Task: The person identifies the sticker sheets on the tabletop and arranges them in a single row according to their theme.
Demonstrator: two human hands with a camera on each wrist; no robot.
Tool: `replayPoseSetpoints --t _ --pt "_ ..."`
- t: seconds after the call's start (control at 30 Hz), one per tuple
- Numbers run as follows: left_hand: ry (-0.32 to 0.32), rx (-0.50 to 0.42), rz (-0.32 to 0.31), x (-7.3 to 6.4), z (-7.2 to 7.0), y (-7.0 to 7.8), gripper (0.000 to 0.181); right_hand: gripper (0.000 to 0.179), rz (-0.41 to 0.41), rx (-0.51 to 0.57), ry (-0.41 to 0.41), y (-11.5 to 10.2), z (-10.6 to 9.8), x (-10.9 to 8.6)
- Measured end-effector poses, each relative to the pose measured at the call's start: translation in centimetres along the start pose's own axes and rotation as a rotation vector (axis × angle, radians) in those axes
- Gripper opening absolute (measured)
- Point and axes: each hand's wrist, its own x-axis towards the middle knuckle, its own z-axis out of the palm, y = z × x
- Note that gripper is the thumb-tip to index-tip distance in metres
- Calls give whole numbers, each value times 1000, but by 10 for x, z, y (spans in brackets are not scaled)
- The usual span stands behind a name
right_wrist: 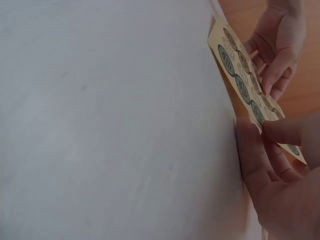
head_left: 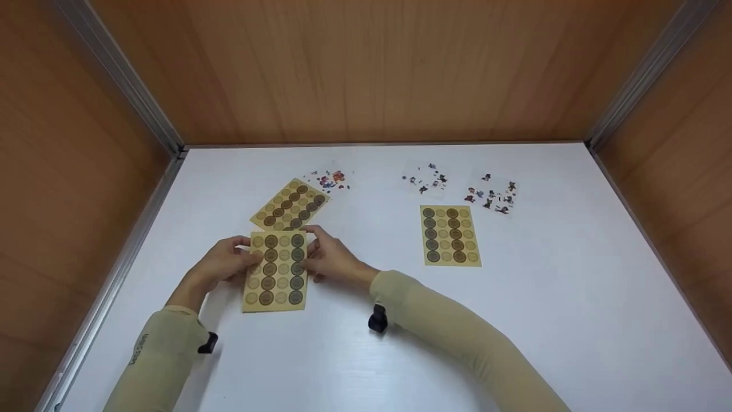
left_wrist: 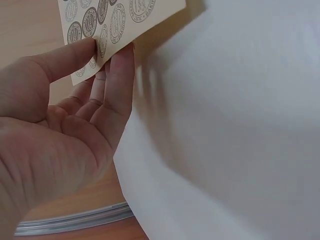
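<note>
Between both hands is a yellowish sheet of round stickers, printed in columns of pale, brown and dark green circles. My left hand pinches its left edge, thumb on top and fingers beneath; the left wrist view shows that edge of the sticker sheet lifted above the white table. On the opposite edge, my right hand pinches the sheet with thumb over and fingers under, as the right wrist view shows of the sticker sheet. Just behind, a second sticker sheet lies at a slant, its near corner overlapped by the held one.
A third sticker sheet lies flat right of centre. Along the back are clear sheets with small colourful stickers: one at left, a middle one and a right one. Wooden panels wall the white table.
</note>
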Motion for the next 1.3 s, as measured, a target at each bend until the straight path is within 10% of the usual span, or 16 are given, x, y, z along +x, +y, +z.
replayPoseSetpoints --t 0.8,1.3 --pt "121 41 -26 -6 -6 -22 58 75 -49 -646 -7 -11 22 24" --pt "149 244 -2 -4 -1 -15 69 81 -25 -742 -37 -11 24 25"
